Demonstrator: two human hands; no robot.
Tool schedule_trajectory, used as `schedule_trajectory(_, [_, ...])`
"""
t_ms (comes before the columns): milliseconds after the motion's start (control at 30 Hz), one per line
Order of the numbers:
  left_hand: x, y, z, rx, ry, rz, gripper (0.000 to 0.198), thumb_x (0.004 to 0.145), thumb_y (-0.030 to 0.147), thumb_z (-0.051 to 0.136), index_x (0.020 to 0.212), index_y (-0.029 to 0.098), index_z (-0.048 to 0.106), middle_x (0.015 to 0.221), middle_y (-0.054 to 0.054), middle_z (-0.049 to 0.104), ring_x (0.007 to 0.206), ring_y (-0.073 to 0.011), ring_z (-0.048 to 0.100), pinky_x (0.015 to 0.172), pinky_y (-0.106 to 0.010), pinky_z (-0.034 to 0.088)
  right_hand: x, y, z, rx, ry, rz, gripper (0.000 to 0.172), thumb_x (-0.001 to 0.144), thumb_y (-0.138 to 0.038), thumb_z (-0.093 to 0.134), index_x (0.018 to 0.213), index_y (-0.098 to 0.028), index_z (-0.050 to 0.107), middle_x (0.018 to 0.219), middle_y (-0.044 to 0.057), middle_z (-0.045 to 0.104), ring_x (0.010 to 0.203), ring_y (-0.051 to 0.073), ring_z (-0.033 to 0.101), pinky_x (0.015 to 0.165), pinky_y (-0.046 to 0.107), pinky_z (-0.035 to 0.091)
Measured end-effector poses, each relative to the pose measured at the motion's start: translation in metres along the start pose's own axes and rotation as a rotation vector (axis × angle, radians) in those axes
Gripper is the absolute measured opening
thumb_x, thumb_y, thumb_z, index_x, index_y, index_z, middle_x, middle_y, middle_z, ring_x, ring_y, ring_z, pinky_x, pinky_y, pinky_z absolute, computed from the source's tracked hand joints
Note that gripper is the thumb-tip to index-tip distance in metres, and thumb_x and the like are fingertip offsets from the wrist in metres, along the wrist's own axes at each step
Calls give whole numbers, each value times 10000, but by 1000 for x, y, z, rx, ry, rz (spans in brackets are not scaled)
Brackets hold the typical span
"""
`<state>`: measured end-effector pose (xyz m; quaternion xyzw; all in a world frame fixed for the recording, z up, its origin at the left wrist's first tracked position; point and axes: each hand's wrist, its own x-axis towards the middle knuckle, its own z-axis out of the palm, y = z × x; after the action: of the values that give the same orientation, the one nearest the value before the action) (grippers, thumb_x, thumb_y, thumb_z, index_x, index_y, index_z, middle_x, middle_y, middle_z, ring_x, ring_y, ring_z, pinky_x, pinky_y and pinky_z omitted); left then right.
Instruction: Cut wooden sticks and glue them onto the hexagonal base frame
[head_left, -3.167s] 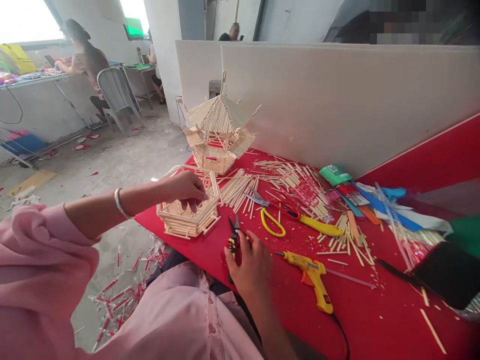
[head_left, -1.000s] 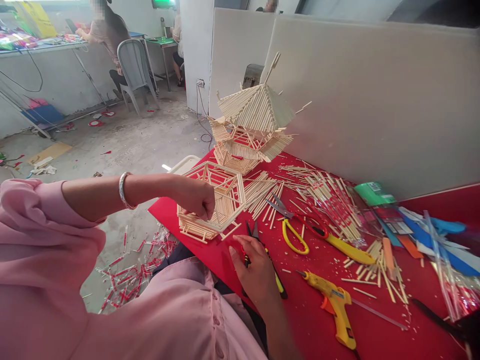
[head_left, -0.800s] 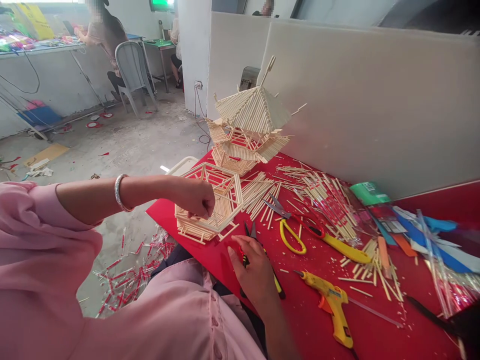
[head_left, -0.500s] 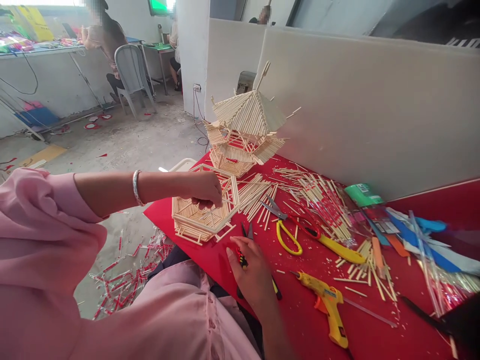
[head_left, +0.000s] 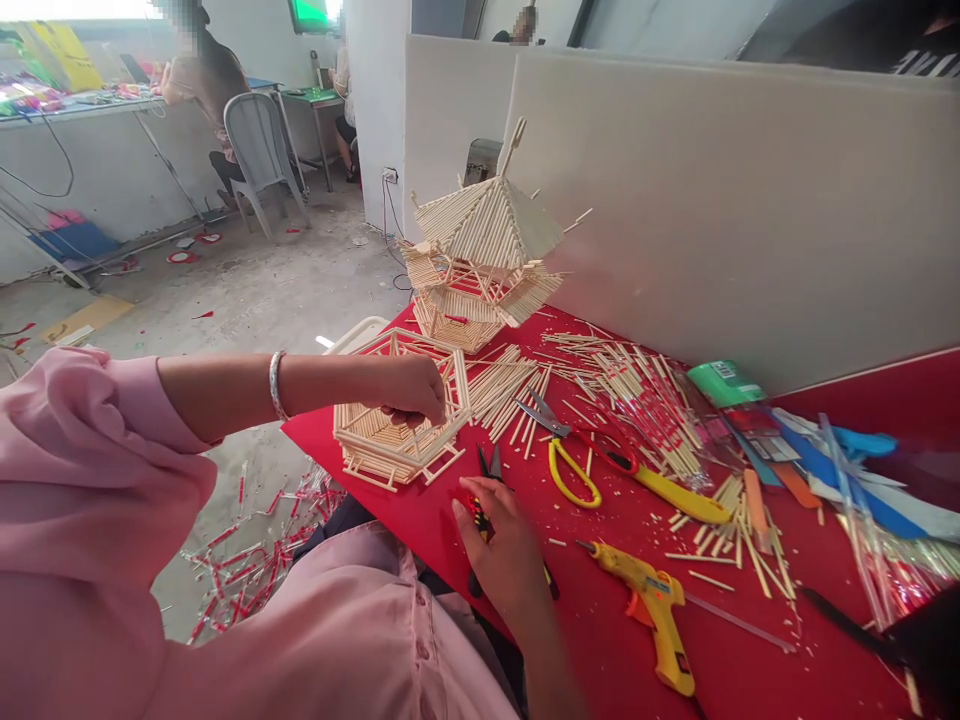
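- We take the hexagonal stick frame as our landmark; it lies flat at the near left corner of the red tabletop.
- The left hand hangs over the frame's right side, with fingers curled and tips pointing down into it. We see them touching the sticks, but we cannot tell whether they pinch one.
- A silver bracelet sits on that wrist, left of the frame, and a pink sleeve lies further left.
- The right hand lies in front of the frame and to its right. It rests loosely on the handles of the black cutters, fingers laid over them and not closed round them.
- The cutters' blades point up toward the frame's right corner and stop just beside it.
- A stick pagoda stands upright behind the frame, near it.
- Loose sticks lie in a heap touching the frame's far right edge.
- Yellow-handled scissors lie to the right of the frame, beyond the cutters.
- A yellow glue gun lies well to the right of the frame and nearer to us, on its side.
- A white partition rises behind and to the right of the frame.
- Another person sits far behind the frame, to its left, at a separate table.
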<state>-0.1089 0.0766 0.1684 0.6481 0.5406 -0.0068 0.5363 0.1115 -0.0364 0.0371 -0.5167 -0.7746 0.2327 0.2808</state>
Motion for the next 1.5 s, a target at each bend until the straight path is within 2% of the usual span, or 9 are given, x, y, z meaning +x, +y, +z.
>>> schedule_trajectory(267, [6,-4,1,-46,-9,18,270,653,327,703,491,168,557,377,35,499,342,-66,397,394,-231,230,-2,5,2,7,6,2,284,931,-376,499,1113,-226,657,1107,92,675,1040,234,643,908,413,549])
schedule_trajectory(533, [-1,1,2,-4,-14,-24,257,699,288,665,505,173,541,432,24,518,361,-75,404,405,-247,249,-2,5,3,12,-1,6,293,932,-389,498,1122,-232,656,1105,94,674,1043,243,643,915,425,548])
schedule_trajectory(800, [3,-7,4,21,-10,53,265,739,334,657,542,176,576,446,25,533,357,-80,442,399,-243,286,-3,6,3,4,10,-6,298,929,-387,502,1113,-213,658,1085,103,679,1025,247,647,902,436,552])
schedule_trajectory(1167, [-1,1,7,18,36,-32,237,724,301,657,548,173,562,447,38,536,352,-80,454,411,-246,310,-6,7,3,4,11,-17,290,935,-365,501,1120,-205,656,1093,99,675,1028,237,647,900,418,549])
schedule_trajectory(1500, [-1,-10,7,-98,69,-8,166,700,270,644,577,171,590,466,21,560,399,-86,457,422,-251,301,-7,3,3,-13,37,-47,275,924,-346,519,1105,-203,669,1076,100,683,1008,235,649,895,410,549])
